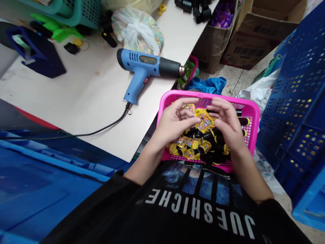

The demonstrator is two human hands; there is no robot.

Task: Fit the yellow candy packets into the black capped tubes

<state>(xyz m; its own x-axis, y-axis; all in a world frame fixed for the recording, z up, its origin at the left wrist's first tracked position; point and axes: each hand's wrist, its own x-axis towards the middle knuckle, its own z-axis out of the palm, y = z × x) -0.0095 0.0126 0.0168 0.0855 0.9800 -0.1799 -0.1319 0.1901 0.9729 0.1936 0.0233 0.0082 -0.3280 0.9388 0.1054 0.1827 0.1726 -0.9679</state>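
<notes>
- We see the left hand (175,120) and right hand (225,118) close together over the pink basket (254,113), fingers curled inward, not touching each other.
- Between them is a yellow packet (204,121), printed, tilted, its edges apparently pinched by the fingertips of both hands.
- The packet sits just above the pile, inside the basket's rim.
- Basket holds a loose heap of black tubes (218,137) with yellow ends, mixed with wrapped tubes (204,147) in yellow printed film.
- Done so far, as we judge it: some tubes in the heap are wrapped. Left: many black ones look bare. We can't give a count, since the heap hides its lower layers.
- On the table (76,101), left of the basket, lies a blue heat gun (143,66), nozzle toward the table edge, its cord (101,127) trailing off.
- More black tubes (200,10) stand at the table's far end, near a clear bag (137,30).
- Blue crates (291,118) stand to the right; cardboard boxes (254,34) sit on the floor ahead.
</notes>
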